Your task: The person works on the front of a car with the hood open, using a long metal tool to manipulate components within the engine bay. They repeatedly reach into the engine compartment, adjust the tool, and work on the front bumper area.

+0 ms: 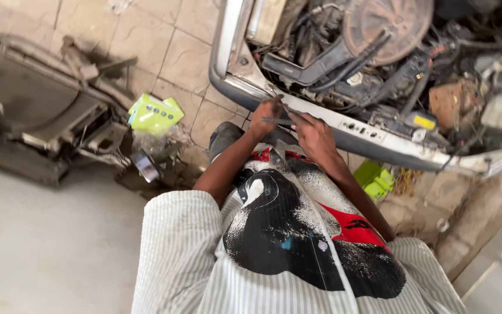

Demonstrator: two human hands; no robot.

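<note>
I look straight down my printed shirt at both hands, held together just in front of a car's open engine bay (379,52). My left hand (265,113) pinches a thin dark metal rod or tool (275,120) that lies crosswise between the hands. My right hand (314,135) grips the other end of it, fingers curled. A second slim piece sticks up between the fingers near the white front panel (344,125) of the car. What exactly the small parts are is too small to tell.
A removed radiator and shroud (36,110) lie on the tiled floor at left. Green cardboard boxes (155,113) and a plastic bag sit beside them. Another green box (374,179) lies under the car's front. A concrete step (495,267) runs at lower right.
</note>
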